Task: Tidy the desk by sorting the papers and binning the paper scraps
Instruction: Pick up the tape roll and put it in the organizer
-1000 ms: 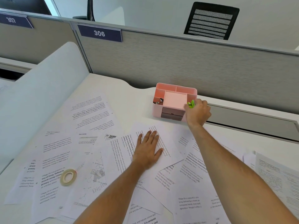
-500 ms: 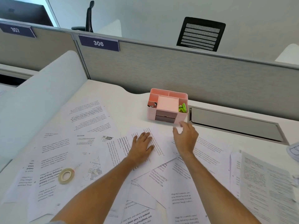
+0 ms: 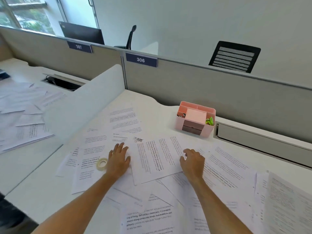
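Note:
Several printed sheets lie scattered and overlapping across the white desk. One printed sheet lies on top in the middle. My left hand rests flat, fingers spread, at this sheet's left edge. My right hand rests at its right edge with fingers curled down onto the paper. Neither hand holds anything. A stack of printed pages sits at the right. No paper scraps or bin show in view.
A roll of clear tape lies just left of my left hand. A pink desk organiser with green clips stands behind the papers. Grey partitions close the back. A white divider bounds the left; more papers cover the neighbouring desk.
My right hand left the green clips in the organiser and came down onto the paper. My left hand slid left toward the tape roll. The view swung left.

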A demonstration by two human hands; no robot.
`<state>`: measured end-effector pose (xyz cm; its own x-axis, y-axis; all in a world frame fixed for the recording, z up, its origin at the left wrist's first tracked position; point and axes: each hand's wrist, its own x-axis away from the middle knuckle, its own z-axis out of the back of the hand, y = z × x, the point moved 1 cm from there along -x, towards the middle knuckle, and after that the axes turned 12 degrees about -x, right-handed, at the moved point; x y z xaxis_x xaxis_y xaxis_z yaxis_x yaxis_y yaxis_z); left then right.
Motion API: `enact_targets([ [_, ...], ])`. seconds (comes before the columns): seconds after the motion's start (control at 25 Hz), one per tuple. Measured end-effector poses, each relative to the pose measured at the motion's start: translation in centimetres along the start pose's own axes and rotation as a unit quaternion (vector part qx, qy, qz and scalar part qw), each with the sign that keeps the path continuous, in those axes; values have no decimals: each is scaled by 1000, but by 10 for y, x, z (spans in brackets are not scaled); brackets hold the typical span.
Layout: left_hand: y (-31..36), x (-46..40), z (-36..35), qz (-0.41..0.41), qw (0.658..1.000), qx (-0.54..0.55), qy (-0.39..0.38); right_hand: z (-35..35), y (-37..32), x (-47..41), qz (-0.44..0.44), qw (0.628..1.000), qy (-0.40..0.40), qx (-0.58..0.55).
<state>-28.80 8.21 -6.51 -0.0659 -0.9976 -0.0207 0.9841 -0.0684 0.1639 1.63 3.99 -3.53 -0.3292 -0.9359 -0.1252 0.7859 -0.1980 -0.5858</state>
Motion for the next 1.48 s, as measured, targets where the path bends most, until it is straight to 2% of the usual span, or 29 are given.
enact_targets([
  [0.12, -38, 26, 1, 42, 996, -66, -50, -9, -14, 18, 12, 999, -37, 21],
  [0.28, -65, 47, 6, 49, 992, -77, -86, -18, -37, 35, 56, 993, -86, 51],
  [0.44, -70, 51, 16, 56, 994, -57, -71, -27, -56, 50, 95, 986, -127, 52],
  [0.6, -63, 50, 27, 57, 997, -24, -44, -38, -66, 68, 109, 981, -160, -4],
  [0.76, -27, 46, 39, 43, 996, 70, -25, -47, -70, 85, 135, 972, -186, -55],
  [0.88, 12, 46, 43, 30, 989, 140, -20, -48, -72, 89, 130, 970, -186, -90],
  [1.08, 74, 45, 43, -14, 977, 204, -57, -42, -71, 89, 106, 969, -182, -130],
  [1.36, 135, 33, 40, -51, 961, 254, -95, -20, -44, 72, 75, 980, -84, -164],
  [1.48, 151, 28, 36, -79, 956, 261, -107, -11, -30, 64, 66, 983, -70, -159],
])
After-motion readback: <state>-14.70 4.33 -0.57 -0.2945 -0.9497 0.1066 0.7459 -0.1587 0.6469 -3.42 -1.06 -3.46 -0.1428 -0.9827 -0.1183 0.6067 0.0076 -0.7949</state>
